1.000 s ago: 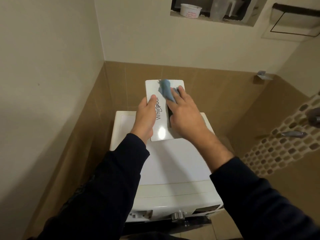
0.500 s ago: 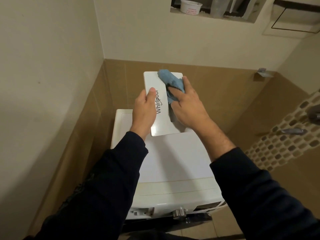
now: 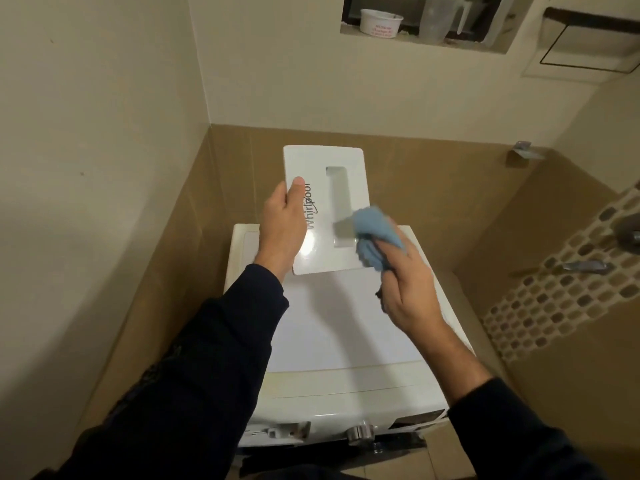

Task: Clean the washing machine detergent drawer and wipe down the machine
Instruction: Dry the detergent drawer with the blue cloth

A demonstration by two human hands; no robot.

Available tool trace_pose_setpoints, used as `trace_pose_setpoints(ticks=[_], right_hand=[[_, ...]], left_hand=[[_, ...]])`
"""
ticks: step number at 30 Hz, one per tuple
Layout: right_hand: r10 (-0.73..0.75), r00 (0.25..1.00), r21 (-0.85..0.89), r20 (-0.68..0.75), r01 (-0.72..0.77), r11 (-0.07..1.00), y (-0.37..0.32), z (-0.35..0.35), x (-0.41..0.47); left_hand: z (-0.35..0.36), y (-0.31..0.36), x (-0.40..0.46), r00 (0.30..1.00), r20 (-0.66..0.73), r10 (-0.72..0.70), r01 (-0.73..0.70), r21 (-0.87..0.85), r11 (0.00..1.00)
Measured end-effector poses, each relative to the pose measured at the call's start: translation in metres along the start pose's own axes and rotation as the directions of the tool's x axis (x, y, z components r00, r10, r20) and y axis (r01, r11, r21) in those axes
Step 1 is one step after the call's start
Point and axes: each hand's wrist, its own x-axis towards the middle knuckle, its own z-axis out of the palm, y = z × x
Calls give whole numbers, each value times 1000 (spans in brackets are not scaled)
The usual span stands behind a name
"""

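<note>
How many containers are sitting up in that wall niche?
2 show: a white tub with red print at the left of the niche, and a clear measuring jug to its right. Others may be hidden in the dark recess.

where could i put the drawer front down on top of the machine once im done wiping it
The white top of the washing machine is bare between the two forearms, from under the drawer front forward to the control panel edge. The back is crowded: the left hand holds the front there, and the right hand grips the blue cloth.
</note>
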Motion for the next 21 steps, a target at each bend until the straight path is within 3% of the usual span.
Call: trace_pose_setpoints(ticks=[2, 6, 9, 11, 16, 18, 21], right_hand=[[83, 992, -2, -93, -84, 997, -7, -4, 18], [165, 986, -79, 9, -163, 983, -21, 10, 41], [60, 986, -73, 153, -49, 996, -37, 31, 21], [21, 975, -67, 219, -6, 998, -41, 43, 9], [-157, 962, -268, 222, 216, 939, -28, 55, -10], [-222, 950, -277, 222, 279, 919, -19, 51, -19], [-212, 962, -219, 172, 247, 944, 5, 36, -20]], left_hand=[[7, 0, -4, 999, 46, 4, -4, 6, 1000], [23, -2, -6, 997, 73, -1, -1, 20, 1000], [25, -3, 1, 998, 10, 66, -66, 65, 996], [23, -4, 4, 999, 35, 28, -30, 68, 997], [17, 4, 6, 995, 67, -70, 82, -194, 978], [14, 6, 9, 997, 39, -66, 71, -131, 989], [8, -1, 15, 1000, 20, -10, 10, -36, 999]])
